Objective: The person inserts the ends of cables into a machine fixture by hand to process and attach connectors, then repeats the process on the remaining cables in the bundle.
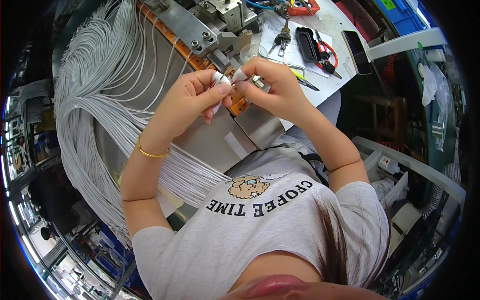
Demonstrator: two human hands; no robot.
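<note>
Head view: left hand [196, 96] and right hand [278, 87] both pinch thin wire ends [234, 82], right of grey cable bundle [95, 52].

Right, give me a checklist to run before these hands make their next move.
1. Left hand grip: ok, thumb and finger pinched on thin wires.
2. Right hand grip: ok, pinched on the wires close beside the left fingertips.
3. Wire ends lined up: cannot tell, too small and partly covered.
4. Clearance from the metal machine: cannot tell, one view hides the gap.
5. Long hair away from the hands: ok, hanging over the shirt.
6. Phone out of the way: ok, lying well to the right.
</note>
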